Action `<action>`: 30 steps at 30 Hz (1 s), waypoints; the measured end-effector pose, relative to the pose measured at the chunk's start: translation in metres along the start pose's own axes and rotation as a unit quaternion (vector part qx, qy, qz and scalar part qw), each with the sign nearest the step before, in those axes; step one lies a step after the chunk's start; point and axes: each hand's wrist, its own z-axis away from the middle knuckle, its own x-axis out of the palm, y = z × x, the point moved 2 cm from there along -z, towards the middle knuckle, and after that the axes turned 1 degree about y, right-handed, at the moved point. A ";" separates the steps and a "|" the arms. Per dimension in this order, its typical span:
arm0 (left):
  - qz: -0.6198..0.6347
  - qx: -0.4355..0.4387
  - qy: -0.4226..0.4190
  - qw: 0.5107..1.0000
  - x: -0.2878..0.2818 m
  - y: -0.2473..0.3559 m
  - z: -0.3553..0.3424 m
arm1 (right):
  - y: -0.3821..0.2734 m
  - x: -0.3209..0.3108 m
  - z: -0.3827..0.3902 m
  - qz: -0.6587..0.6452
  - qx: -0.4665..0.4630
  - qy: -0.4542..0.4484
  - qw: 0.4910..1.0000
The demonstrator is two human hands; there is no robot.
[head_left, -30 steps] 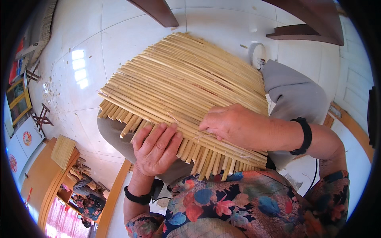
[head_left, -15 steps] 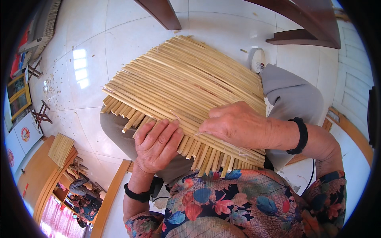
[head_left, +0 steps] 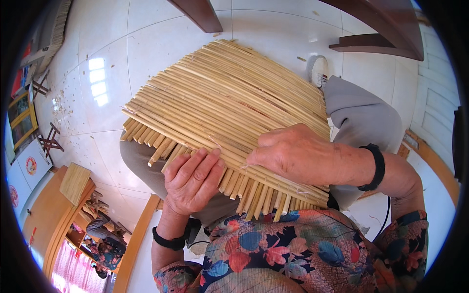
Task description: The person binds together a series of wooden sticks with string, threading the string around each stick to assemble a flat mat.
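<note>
1. Pale tiled floor (head_left: pixel 161 41) lay beyond the stalk mat (head_left: pixel 229 102), which rested on grey-trousered legs (head_left: pixel 361 110).
2. Left hand (head_left: pixel 194 180) gripped its near edge, fingers curled.
3. Right hand (head_left: pixel 290 154) bent over it, fingertips' hold hidden.

1. Left hand (head_left: pixel 194 180): ahead and left of the floral top (head_left: pixel 278 249), back upward, 4 fingers bent side by side, thumb hidden.
2. Left forearm (head_left: pixel 163 256): just left of the top, running forward.
3. Right hand (head_left: pixel 290 154): ahead of the top's middle, curled in, knuckles raised.
4. Right forearm (head_left: pixel 400 180): ahead and right of the top, slanting leftward, elbow bent.
</note>
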 end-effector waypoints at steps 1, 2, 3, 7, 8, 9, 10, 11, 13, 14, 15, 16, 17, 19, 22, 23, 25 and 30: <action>0.000 0.000 0.001 1.000 0.000 0.000 0.000 | 0.000 0.000 0.000 -0.007 0.001 -0.002 1.000; -0.001 0.000 0.001 1.000 0.000 0.000 0.000 | 0.000 -0.001 0.000 -0.010 0.000 -0.004 1.000; 0.000 0.000 0.001 1.000 0.000 0.000 0.001 | 0.000 -0.001 -0.001 -0.013 0.000 -0.006 1.000; 0.008 -0.002 0.001 1.000 0.001 0.000 0.002 | -0.001 -0.001 -0.002 0.009 -0.009 -0.004 1.000; 0.012 -0.003 0.002 1.000 0.001 0.001 0.003 | -0.001 -0.002 -0.002 0.005 -0.006 -0.012 1.000; 0.012 -0.003 0.002 1.000 0.001 0.001 0.003 | -0.001 -0.002 -0.002 0.004 -0.005 -0.022 1.000; 0.012 -0.003 0.002 1.000 0.002 0.001 0.004 | -0.001 -0.003 -0.002 0.000 -0.002 -0.023 1.000; 0.010 -0.005 0.000 1.000 0.002 0.000 0.004 | -0.001 -0.003 -0.002 -0.003 -0.002 -0.024 1.000; 0.014 -0.003 0.003 1.000 0.002 0.000 0.004 | -0.002 -0.004 -0.003 -0.007 -0.002 -0.025 1.000; 0.015 -0.003 0.004 1.000 0.002 0.000 0.004 | -0.003 -0.005 -0.003 -0.007 -0.003 -0.024 1.000; 0.009 -0.001 0.007 1.000 0.002 0.000 0.003 | -0.003 -0.005 -0.004 -0.003 -0.002 -0.024 1.000; 0.004 0.002 0.010 1.000 0.002 -0.001 0.003 | -0.003 -0.005 -0.005 -0.003 -0.003 -0.026 1.000; -0.003 0.001 0.007 1.000 0.002 -0.001 0.003 | -0.004 -0.005 -0.005 0.001 -0.002 -0.029 1.000; 0.016 0.003 0.006 1.000 0.001 0.000 0.002 | -0.004 -0.006 -0.006 0.004 -0.001 -0.035 0.999; 0.028 0.003 0.004 1.000 0.000 -0.001 0.002 | -0.005 -0.006 -0.007 0.005 -0.002 -0.043 0.999; 0.030 0.003 0.005 1.000 -0.001 -0.002 0.001 | -0.006 -0.006 -0.007 0.008 -0.001 -0.047 0.999; 0.037 0.011 0.004 0.999 -0.002 -0.003 0.000 | -0.008 -0.006 -0.008 0.021 -0.001 -0.048 0.999; 0.045 0.024 0.022 0.998 -0.004 -0.005 -0.003 | -0.017 -0.006 -0.013 0.057 -0.020 -0.049 0.997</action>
